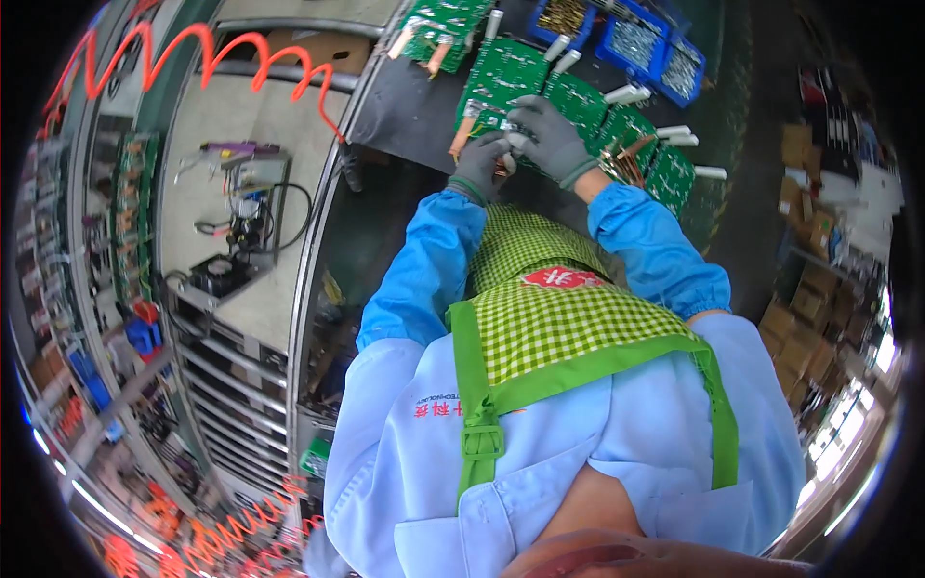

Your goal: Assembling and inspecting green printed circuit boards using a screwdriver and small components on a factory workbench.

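Observation:
Both hands wear grey gloves and meet at the near edge of a row of green circuit boards (508, 75). My left hand (479, 166) is closed, with a small copper-coloured piece showing at its fingers; what exactly it grips is too small to name. My right hand (552, 141) bends over from the right, its fingertips pressed together beside the left fingers, and whatever they pinch is hidden. Just left of the hands a copper strip (462, 136) sticks out from a board. More copper-coloured parts (624, 164) sit on the board right of my right hand.
Blue bins (633, 43) of small metal parts stand at the far side. White posts (626, 94) jut from the boards. An orange coiled hose (252, 60) hangs at upper left above a metal-framed conveyor (332, 178). Cardboard boxes (809, 299) are stacked at right.

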A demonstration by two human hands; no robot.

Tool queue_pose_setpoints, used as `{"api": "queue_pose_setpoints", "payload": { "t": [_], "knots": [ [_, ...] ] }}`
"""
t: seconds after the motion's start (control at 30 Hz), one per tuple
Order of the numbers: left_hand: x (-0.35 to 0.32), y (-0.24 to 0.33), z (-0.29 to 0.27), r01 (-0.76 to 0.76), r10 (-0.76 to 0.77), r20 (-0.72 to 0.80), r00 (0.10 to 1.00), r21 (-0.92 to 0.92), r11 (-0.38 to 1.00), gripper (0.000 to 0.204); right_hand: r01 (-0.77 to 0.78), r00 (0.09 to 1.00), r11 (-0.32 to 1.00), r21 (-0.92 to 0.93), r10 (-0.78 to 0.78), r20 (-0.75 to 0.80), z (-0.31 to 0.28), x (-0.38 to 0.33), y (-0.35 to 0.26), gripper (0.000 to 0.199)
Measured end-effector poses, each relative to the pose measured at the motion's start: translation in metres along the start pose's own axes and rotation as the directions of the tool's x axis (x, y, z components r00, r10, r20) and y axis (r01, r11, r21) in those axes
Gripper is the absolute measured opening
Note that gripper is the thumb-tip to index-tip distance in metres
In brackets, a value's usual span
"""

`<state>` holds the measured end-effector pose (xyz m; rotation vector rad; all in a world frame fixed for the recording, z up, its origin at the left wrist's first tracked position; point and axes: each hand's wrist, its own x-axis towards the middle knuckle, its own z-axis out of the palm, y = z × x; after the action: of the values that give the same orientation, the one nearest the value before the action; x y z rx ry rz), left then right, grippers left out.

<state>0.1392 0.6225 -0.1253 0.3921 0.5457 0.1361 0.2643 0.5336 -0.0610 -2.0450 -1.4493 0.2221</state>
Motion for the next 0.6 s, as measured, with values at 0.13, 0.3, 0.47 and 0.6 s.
{"api": "queue_pose_setpoints", "payload": {
  "t": [0.13, 0.3, 0.47, 0.6],
  "knots": [
    [0.005, 0.009, -0.009, 0.112, -0.11, 0.061, 0.992, -0.023, 0.993, 0.019, -0.017, 0.977, 0.997, -0.072, 0.032, 0.212, -0.008, -0.002, -0.005, 0.025],
    [-0.009, 0.012, 0.007, 0.127, -0.137, -0.09, 0.987, -0.103, 0.987, 0.021, 0.044, 0.997, 0.998, 0.038, -0.046, 0.058, -0.051, -0.042, -0.013, 0.023],
    [-0.013, -0.027, -0.06, -0.277, 0.239, 0.145, 0.96, 0.601, 0.75, 0.029, -0.207, 0.978, 0.949, -0.24, 0.193, -0.079, -0.105, -0.094, 0.034, 0.02],
    [-0.041, -0.041, -0.04, 0.202, -0.211, -0.149, 0.966, -0.073, 0.977, 0.031, -0.175, 0.976, 0.871, -0.459, 0.216, 0.036, -0.1, -0.112, 0.047, 0.019]
  ]
}}
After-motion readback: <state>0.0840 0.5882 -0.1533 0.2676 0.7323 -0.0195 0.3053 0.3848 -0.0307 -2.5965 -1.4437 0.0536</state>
